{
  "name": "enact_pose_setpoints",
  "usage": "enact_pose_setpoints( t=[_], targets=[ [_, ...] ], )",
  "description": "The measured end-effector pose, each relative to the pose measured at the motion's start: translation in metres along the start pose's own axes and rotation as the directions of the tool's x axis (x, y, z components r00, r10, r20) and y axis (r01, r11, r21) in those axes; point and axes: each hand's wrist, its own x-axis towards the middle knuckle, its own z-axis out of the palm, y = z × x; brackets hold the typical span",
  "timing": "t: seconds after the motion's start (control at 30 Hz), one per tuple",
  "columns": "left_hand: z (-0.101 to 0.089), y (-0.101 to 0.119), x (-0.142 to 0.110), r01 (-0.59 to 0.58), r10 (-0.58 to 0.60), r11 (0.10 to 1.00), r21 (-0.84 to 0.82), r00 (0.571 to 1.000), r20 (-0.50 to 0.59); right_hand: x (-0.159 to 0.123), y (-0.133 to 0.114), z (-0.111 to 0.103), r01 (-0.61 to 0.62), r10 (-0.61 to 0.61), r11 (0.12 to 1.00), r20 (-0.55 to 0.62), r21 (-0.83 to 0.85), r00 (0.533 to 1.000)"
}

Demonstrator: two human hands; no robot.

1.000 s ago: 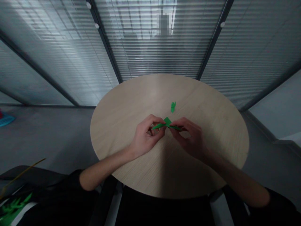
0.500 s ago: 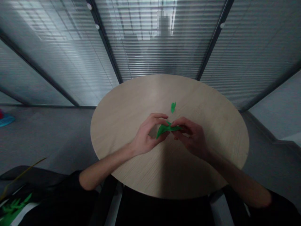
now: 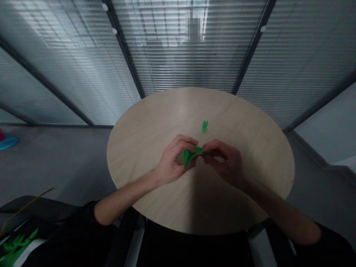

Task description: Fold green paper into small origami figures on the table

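Note:
A folded piece of thin green paper (image 3: 189,157) is held between both hands, above the middle of the round table. My left hand (image 3: 175,157) pinches its left side with thumb and fingers, and part of the paper shows inside the curve of that hand. On the other side, my right hand (image 3: 224,157) grips the narrow right end between thumb and forefinger, hiding most of that end. Just beyond my fingers, a small green scrap (image 3: 205,126) lies flat on the tabletop, apart from both hands.
The round wooden table (image 3: 155,118) stands against glass panels with blinds (image 3: 178,66). At lower left, green cut pieces (image 3: 20,241) lie beside a white edge, near a thin yellowish strip (image 3: 30,202). A blue round object (image 3: 8,142) is on the floor at far left.
The green paper has shifted slightly left and turned, showing more of itself inside my left hand and less at my right fingers. The scrap on the table stays put.

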Motion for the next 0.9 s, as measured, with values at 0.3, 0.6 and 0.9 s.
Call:
enact_pose_setpoints(
  t=[0.3,0.6,0.9],
  targets=[
    [0.001,0.0006,-0.0013,0.141,-0.14,0.977,-0.161,0.99,0.016,0.001,-0.0026,-0.0005,-0.002,0.002,0.999,-0.004,0.036,1.0],
    [0.005,0.0012,-0.0008,0.194,-0.207,0.945,-0.263,0.978,-0.025,0.0032,-0.0021,0.0007,-0.132,0.135,0.975,-0.008,0.178,0.991],
    [0.0012,-0.0009,0.0003,0.194,-0.204,0.944,-0.267,0.979,-0.008,0.0033,0.0016,0.001,-0.148,0.157,0.964,-0.027,0.22,0.987]
  ],
)
